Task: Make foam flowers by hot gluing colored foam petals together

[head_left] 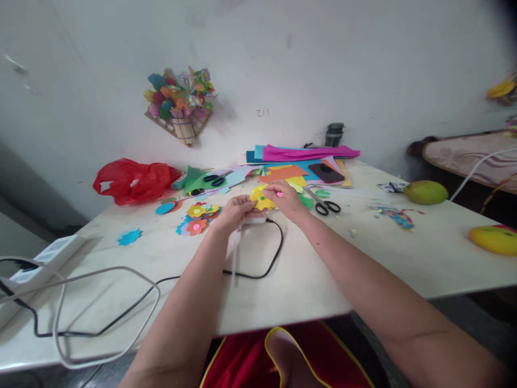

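A yellow flower cutout (257,196) with a green dot at its centre is between my two hands, above the table. My left hand (236,211) pinches its left edge between thumb and fingers. The fingertips of my right hand (286,198) are pressed together at its upper right; whether they also pinch something small cannot be made out. Below the hands lies a white glue gun (255,220), partly hidden, with a black cord and a clear glue stick (235,253). Left of my hands is a pile of colourful flower cutouts (197,226).
Black-handled scissors (327,207) lie right of my hands, another pair (216,179) behind on the left. Coloured sheets (283,172) and a phone (326,173) are at the back. A red bag (135,180), a power strip (52,253), looping cables (157,291) and a mango (426,192) stand around.
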The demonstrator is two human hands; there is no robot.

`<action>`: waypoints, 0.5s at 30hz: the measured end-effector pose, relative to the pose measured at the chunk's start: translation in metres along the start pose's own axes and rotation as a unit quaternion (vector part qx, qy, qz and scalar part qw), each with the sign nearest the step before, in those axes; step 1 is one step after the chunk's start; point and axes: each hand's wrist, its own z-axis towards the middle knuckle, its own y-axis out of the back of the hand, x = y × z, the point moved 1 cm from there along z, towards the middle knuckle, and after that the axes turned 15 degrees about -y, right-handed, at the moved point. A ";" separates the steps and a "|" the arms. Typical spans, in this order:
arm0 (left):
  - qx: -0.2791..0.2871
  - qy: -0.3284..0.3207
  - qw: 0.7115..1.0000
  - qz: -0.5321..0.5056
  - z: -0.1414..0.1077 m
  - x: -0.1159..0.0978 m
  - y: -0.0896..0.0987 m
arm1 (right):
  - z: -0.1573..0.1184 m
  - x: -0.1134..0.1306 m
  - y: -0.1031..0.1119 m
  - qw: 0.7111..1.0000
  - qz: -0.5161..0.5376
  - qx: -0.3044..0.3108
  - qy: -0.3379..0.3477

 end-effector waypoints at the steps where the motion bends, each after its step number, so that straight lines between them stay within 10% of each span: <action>1: -0.001 -0.001 1.000 -0.002 0.000 0.000 0.000 | 0.000 0.000 0.001 1.000 0.010 -0.006 -0.018; 9: 0.010 -0.007 1.000 0.007 -0.001 0.001 0.000 | -0.005 -0.002 0.003 0.960 0.129 0.143 -0.202; 15: -0.002 -0.015 1.000 0.017 -0.001 0.001 -0.002 | -0.007 -0.003 -0.001 0.945 0.165 0.144 -0.241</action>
